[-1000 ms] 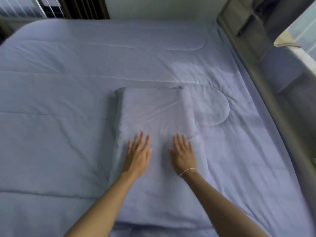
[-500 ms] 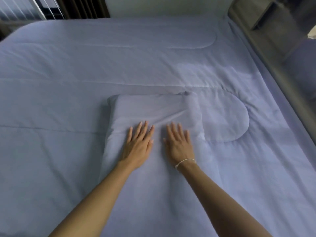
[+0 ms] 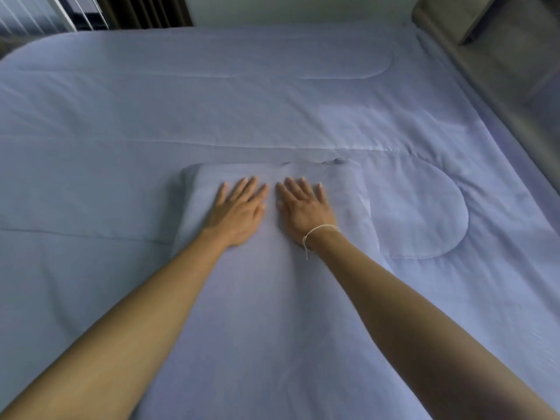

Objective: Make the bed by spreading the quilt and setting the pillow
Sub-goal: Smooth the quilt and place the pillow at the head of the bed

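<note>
A pale lavender quilt lies spread flat over the whole bed, with stitched seams across it. On top of it, in the middle, lies a pillow in the same lavender cloth, its far end toward the head of the view. My left hand and my right hand lie side by side, palms down with straight fingers, pressing on the pillow near its far edge. A thin white string is round my right wrist.
A grey padded headboard or bed frame runs along the right side. Dark curtains and window blinds stand beyond the far edge of the bed at the upper left.
Both hands have slid forward along the pillow toward its far edge, staying flat and close together. The view has moved nearer to the bed.
</note>
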`<state>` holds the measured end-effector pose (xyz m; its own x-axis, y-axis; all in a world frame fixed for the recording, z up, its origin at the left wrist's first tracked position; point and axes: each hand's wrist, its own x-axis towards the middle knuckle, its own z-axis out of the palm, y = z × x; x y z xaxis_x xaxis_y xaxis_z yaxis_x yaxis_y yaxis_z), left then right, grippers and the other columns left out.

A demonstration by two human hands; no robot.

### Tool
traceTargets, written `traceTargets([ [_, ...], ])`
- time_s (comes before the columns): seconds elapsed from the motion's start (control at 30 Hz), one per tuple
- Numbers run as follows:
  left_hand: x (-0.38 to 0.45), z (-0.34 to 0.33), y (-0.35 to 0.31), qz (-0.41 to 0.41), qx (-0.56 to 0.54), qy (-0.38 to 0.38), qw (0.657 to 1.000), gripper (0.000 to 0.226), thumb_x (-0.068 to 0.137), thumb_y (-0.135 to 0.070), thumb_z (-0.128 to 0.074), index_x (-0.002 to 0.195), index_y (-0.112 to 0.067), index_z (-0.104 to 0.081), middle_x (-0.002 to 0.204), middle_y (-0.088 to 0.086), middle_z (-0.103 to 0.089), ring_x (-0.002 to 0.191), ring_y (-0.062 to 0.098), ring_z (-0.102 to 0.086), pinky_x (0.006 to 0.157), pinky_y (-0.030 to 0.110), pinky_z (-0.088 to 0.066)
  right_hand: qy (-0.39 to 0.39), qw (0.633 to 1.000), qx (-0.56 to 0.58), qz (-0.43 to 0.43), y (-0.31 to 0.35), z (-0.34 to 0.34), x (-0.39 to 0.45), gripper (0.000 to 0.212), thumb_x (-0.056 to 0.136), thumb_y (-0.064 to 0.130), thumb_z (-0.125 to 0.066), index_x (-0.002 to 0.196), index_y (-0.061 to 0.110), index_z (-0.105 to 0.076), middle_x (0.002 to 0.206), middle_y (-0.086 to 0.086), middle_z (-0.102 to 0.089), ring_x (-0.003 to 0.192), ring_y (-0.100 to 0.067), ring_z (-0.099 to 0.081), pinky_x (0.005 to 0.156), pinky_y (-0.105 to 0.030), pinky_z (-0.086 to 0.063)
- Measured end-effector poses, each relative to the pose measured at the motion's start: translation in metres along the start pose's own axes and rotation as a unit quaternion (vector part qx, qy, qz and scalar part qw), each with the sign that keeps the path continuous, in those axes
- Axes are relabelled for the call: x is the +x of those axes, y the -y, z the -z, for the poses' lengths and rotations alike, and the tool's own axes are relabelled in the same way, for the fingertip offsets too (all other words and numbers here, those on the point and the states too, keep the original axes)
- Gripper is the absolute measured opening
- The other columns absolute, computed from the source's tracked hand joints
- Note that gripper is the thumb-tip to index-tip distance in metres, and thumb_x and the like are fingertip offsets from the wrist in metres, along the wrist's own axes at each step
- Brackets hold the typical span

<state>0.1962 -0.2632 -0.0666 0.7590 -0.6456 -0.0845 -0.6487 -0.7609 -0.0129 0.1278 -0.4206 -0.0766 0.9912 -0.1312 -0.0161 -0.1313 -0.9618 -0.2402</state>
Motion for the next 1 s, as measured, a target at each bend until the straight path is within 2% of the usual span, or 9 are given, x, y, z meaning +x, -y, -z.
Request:
traceTargets([
  [0.2, 0.014, 0.027, 0.099, 0.235, -0.03, 0.004, 0.971, 0.059, 0.1, -0.046, -0.017, 0.152, -0.017, -0.008, 0.16, 0.009, 0.001, 0.146, 0.035, 0.002, 0.117, 0.053, 0.001, -0.015, 0.976, -0.042, -0.211, -0.076, 0.032, 0.047, 0.051, 0.101, 0.034, -0.019, 0.15, 0.021, -0.016, 0.16, -0.005, -0.01, 0.147, -0.027, -0.003, 0.118, -0.05, 0.001],
  [0.3, -0.016, 0.034, 0.061, 0.134, -0.073, -0.11, 0.982, 0.056, 0.101, -0.035, -0.025, 0.15, -0.011, -0.014, 0.159, 0.015, -0.006, 0.145, 0.038, -0.005, 0.116, 0.052, -0.004, -0.089, 0.984, -0.031, -0.149, -0.04, 0.036, 0.019, 0.052, 0.101, 0.033, -0.025, 0.15, 0.015, -0.018, 0.159, -0.009, -0.014, 0.147, -0.029, -0.006, 0.118, -0.049, -0.002],
  [0.4, -0.068, 0.01, 0.004, 0.035, -0.071, -0.064, 0.995, 0.062, 0.094, -0.041, -0.018, 0.149, -0.013, -0.021, 0.158, 0.013, -0.016, 0.146, 0.029, -0.013, 0.116, 0.052, -0.006, -0.019, 0.999, 0.004, -0.039, 0.014, 0.015, -0.045, 0.053, 0.101, 0.037, -0.026, 0.15, 0.018, -0.017, 0.16, -0.006, -0.012, 0.148, -0.025, -0.005, 0.118, -0.048, 0.002],
  [0.47, -0.101, -0.004, 0.005, 0.08, -0.04, -0.045, 0.995, 0.063, 0.094, -0.044, -0.015, 0.149, -0.012, -0.024, 0.157, 0.012, -0.019, 0.146, 0.027, -0.016, 0.116, 0.053, -0.008, 0.011, 0.999, -0.002, -0.047, 0.012, 0.005, -0.086, 0.055, 0.101, 0.043, -0.024, 0.151, 0.022, -0.016, 0.16, -0.001, -0.011, 0.148, -0.022, -0.004, 0.118, -0.046, 0.003],
  [0.6, -0.159, 0.006, 0.005, 0.228, -0.119, -0.091, 0.962, 0.056, 0.099, -0.033, -0.031, 0.144, 0.002, -0.031, 0.153, 0.023, -0.024, 0.142, 0.039, -0.021, 0.114, 0.055, -0.015, 0.005, 0.979, 0.02, -0.204, -0.001, 0.011, -0.142, 0.059, 0.1, 0.04, -0.03, 0.15, 0.011, -0.019, 0.159, -0.01, -0.015, 0.146, -0.032, -0.01, 0.118, -0.049, -0.006],
  [0.7, -0.213, -0.005, -0.051, 0.094, -0.095, -0.048, 0.99, 0.058, 0.095, -0.038, -0.025, 0.14, -0.005, -0.042, 0.148, 0.018, -0.037, 0.138, 0.033, -0.035, 0.112, 0.053, -0.021, 0.027, 0.998, 0.032, -0.038, 0.064, 0.007, -0.197, 0.06, 0.094, 0.042, -0.033, 0.143, 0.008, -0.038, 0.149, -0.015, -0.038, 0.137, -0.035, -0.036, 0.111, -0.054, -0.023],
  [0.77, -0.253, -0.008, -0.057, 0.104, -0.09, -0.006, 0.991, 0.059, 0.094, -0.043, -0.025, 0.141, -0.01, -0.042, 0.15, 0.015, -0.036, 0.139, 0.029, -0.034, 0.112, 0.053, -0.021, 0.075, 0.997, 0.005, 0.029, 0.083, 0.001, -0.243, 0.061, 0.095, 0.053, -0.026, 0.143, 0.018, -0.04, 0.148, -0.009, -0.041, 0.135, -0.031, -0.04, 0.109, -0.052, -0.025],
  [0.87, -0.295, -0.009, -0.032, 0.226, -0.124, 0.014, 0.966, 0.065, 0.092, -0.047, -0.025, 0.145, -0.01, -0.035, 0.151, 0.019, -0.031, 0.139, 0.035, -0.031, 0.11, 0.055, -0.024, 0.088, 0.994, 0.009, -0.061, 0.041, 0.012, -0.286, 0.073, 0.091, 0.066, -0.006, 0.147, 0.026, -0.03, 0.154, -0.002, -0.028, 0.142, -0.027, -0.029, 0.114, -0.049, -0.016],
  [1.0, -0.313, -0.002, -0.012, 0.314, -0.215, 0.044, 0.924, 0.07, 0.097, -0.05, -0.032, 0.149, -0.005, -0.018, 0.157, 0.018, -0.014, 0.144, 0.037, -0.015, 0.115, 0.05, -0.015, 0.058, 0.965, 0.078, -0.245, -0.013, 0.036, -0.302, 0.077, 0.091, 0.06, -0.038, 0.151, 0.017, -0.015, 0.158, -0.014, -0.016, 0.145, -0.033, -0.015, 0.117, -0.049, -0.015],
])
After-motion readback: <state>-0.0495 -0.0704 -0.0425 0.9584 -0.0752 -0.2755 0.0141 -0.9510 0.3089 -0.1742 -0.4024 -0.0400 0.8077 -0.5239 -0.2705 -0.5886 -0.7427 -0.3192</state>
